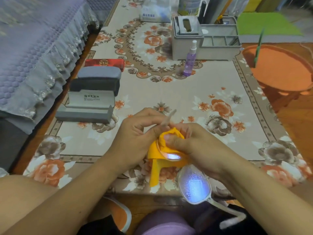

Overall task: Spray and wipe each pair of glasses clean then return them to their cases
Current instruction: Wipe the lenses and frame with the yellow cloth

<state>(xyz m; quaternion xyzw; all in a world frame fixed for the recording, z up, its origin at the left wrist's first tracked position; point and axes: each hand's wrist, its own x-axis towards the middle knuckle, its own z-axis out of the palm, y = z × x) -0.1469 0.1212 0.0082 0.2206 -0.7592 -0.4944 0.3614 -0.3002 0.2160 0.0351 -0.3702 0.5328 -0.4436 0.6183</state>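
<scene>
1. I see both hands working over the near edge of the table (220,85), close to the body. My left hand (135,133) pinches the glasses (194,184) near one temple hinge, fingers curled round the frame; that temple arm sticks up and away between the two hands.

2. My right hand (191,141) grips the orange cloth (159,160), thumb on top, folded round the farther lens, so the cloth is pressed against the glass from both faces as far as I can tell.

3. The glasses lie with their long axis running from the hands down toward me and to the right. The nearer lens hangs free below the right wrist, beaded with droplets, its temple arm trailing toward my lap.

4. I judge the step in hand to be wiping the first lens; the wet nearer lens is not yet wiped. Reaching it means sliding the cloth down along the frame toward me, and the right hand is the nearer one for that.

5. The open case (84,107) sits well to the left on the table, lid up, its long axis across my view. Behind it three closed cases (96,78) are lined up. The left hand is nearer for the return.

6. The spray bottle (190,60) stands upright farther back, right of centre, well apart from both hands, just in front of a grey organiser (188,48).
</scene>
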